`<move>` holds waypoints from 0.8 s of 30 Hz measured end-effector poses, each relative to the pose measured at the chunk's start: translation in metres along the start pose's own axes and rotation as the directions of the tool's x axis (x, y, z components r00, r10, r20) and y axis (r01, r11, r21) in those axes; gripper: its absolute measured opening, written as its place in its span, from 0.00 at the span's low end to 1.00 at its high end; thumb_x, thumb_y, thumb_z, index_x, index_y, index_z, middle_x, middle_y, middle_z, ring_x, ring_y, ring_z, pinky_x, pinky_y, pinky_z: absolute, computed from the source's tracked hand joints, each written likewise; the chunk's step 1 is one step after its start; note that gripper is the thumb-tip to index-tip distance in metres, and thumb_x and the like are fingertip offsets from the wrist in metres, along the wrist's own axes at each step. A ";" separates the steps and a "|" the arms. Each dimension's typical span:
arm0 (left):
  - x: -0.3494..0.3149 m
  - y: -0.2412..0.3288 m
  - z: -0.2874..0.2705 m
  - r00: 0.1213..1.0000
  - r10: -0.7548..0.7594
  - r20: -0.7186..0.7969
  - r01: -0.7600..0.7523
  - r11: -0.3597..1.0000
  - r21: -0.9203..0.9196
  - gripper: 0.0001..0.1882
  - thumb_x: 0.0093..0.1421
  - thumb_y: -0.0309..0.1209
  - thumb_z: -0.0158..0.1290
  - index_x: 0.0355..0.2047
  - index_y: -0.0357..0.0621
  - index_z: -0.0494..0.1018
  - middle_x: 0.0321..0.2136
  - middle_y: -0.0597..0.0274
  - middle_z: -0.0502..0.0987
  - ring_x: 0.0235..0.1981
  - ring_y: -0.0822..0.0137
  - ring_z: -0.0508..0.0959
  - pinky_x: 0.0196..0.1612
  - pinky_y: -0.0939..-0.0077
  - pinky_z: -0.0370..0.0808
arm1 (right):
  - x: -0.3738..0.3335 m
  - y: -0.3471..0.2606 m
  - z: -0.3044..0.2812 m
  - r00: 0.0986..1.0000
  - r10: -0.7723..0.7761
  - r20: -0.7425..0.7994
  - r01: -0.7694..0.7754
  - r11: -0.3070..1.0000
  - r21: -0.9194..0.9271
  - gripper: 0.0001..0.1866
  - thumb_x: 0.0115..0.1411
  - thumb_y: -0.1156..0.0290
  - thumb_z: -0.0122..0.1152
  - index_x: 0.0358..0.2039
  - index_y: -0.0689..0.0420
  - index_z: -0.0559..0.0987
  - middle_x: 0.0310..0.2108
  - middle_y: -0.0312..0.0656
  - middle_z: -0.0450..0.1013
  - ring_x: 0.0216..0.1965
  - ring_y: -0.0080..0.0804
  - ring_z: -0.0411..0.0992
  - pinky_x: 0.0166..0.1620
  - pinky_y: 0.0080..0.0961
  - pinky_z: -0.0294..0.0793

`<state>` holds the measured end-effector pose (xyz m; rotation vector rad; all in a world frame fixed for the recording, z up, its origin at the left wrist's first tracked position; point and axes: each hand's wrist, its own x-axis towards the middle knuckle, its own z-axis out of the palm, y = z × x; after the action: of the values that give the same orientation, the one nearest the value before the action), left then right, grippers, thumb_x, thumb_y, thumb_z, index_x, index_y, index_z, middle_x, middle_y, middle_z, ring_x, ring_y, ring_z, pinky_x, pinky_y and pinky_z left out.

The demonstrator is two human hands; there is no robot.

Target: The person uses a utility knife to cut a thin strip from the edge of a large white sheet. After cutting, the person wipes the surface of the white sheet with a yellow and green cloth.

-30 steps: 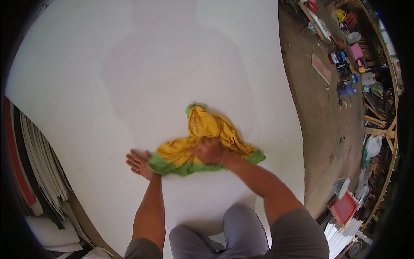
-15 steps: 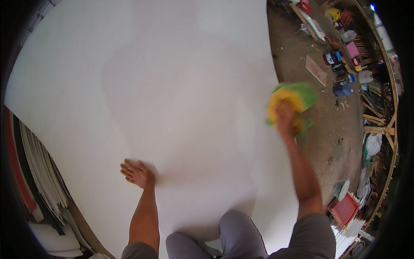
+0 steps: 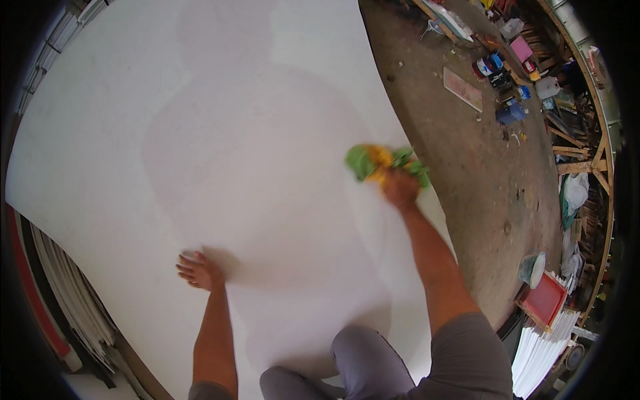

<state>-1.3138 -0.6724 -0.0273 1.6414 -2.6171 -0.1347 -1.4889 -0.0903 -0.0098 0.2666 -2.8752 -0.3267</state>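
Fingers of the right hand [image 3: 400, 188] are closed down over a bunched green and yellow cloth [image 3: 383, 163], which is pressed against a large white board [image 3: 200, 120] near its right edge. Most of the cloth is seen bulging out ahead of the knuckles and to their left, with a small green fold showing on the right. The right arm is stretched well forward across the board.

Fingers of the left hand [image 3: 198, 270] are spread and laid flat on the same white board, nothing being held in them; the palm is set down far to the left of the cloth and much nearer the body. A grey shadow of the person is cast over the board between the two hands.

Beyond the right fingers, past the board's edge, a dirt floor [image 3: 480, 173] is seen, strewn with paint cans [image 3: 490, 67], a blue container [image 3: 511, 112] and scraps of timber [image 3: 573, 150]. Nearer the body on that side, a red tray [image 3: 545, 300] and a stack of white sheets [image 3: 541, 350] are seen. Stacked white panels [image 3: 67, 293] are seen behind the left fingers, under the board's edge.
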 end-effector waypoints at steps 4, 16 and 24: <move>-0.049 0.078 0.008 0.981 -0.177 0.076 0.176 0.984 0.015 0.42 0.71 0.66 0.26 0.77 0.58 0.42 0.77 0.46 0.41 0.77 0.41 0.41 0.73 0.39 0.45 | 0.019 0.150 0.008 0.716 0.698 0.017 -0.695 0.715 -0.073 0.19 0.59 0.61 0.62 0.51 0.51 0.80 0.36 0.46 0.78 0.35 0.48 0.80 0.35 0.50 0.78; -0.037 0.065 -0.003 0.990 -0.143 0.011 0.141 0.986 0.087 0.41 0.71 0.65 0.26 0.75 0.54 0.45 0.76 0.44 0.45 0.75 0.36 0.45 0.68 0.37 0.53 | -0.202 -0.181 -0.118 0.998 -0.018 0.067 -0.010 0.920 0.391 0.23 0.50 0.53 0.67 0.50 0.30 0.83 0.59 0.50 0.71 0.57 0.53 0.70 0.53 0.67 0.68; -0.036 0.081 -0.006 0.990 -0.138 0.004 0.136 0.979 0.149 0.40 0.72 0.64 0.26 0.74 0.52 0.46 0.74 0.46 0.45 0.72 0.43 0.49 0.65 0.45 0.55 | -0.147 0.164 -0.027 0.778 0.599 0.188 -0.592 0.800 -0.099 0.22 0.60 0.60 0.63 0.55 0.45 0.78 0.44 0.45 0.74 0.46 0.47 0.74 0.38 0.51 0.78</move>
<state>-1.3705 -0.6047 -0.0130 1.8752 -2.5797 0.0457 -1.3669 0.0920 0.0240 -0.7281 -2.9513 -0.2895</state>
